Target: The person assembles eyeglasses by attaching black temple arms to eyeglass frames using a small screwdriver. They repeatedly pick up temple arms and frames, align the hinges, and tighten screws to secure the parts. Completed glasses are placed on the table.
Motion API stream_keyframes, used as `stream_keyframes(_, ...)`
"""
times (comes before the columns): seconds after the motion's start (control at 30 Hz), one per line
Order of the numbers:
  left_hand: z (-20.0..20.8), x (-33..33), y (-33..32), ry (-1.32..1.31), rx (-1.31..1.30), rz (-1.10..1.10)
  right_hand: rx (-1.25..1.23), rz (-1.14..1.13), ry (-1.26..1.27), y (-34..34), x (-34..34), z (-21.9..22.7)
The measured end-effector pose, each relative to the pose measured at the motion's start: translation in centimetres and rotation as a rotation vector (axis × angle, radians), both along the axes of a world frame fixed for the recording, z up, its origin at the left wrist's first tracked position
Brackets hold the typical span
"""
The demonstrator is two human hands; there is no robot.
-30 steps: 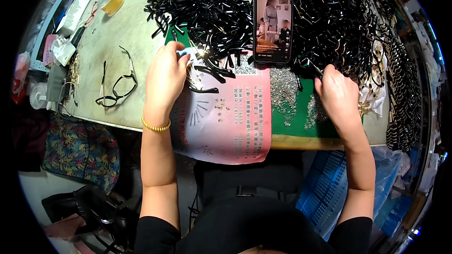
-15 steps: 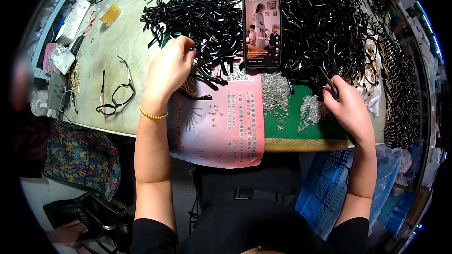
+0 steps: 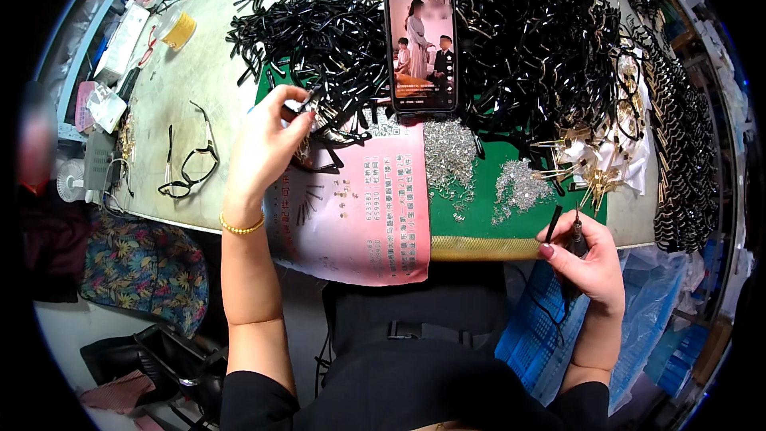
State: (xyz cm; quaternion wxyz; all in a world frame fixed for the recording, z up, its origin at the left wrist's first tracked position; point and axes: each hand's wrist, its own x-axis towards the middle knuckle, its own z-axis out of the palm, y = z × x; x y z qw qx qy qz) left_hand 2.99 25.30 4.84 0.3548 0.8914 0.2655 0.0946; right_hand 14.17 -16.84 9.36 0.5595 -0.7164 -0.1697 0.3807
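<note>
The right hand (image 3: pixel 594 265) grips a slim dark tool (image 3: pixel 577 231) whose tip, swung carelessly, could scatter the silver pieces (image 3: pixel 523 185) piled nearby; the left hand (image 3: pixel 265 142) curls beside heaped black eyeglass arms (image 3: pixel 307 36), its hold impossible to tell.

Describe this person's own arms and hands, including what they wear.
Short black sleeves end above the elbows, leaving both forearms bare. The left hand has a gold-coloured bracelet at its wrist. The right hand shows dark reddish polish on the thumbnail. Neither hand is gloved.
</note>
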Motion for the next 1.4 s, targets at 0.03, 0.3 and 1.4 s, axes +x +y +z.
stream_keyframes(0.03,-0.2,-0.6,0.3,-0.042,-0.071,0.055,-0.009,0.009,0.014,-0.1,-0.1,-0.3)
stream_keyframes(0.3,2.3,-1.6,-1.0,0.170,0.495,0.260,-0.060,0.003,0.055,0.0,-1.2,-1.2)
stream_keyframes(1.4,-0.7,-4.0,-17.0,-0.187,-0.542,-0.691,-0.086,0.281,-0.529,2.6,-2.8,-0.2)
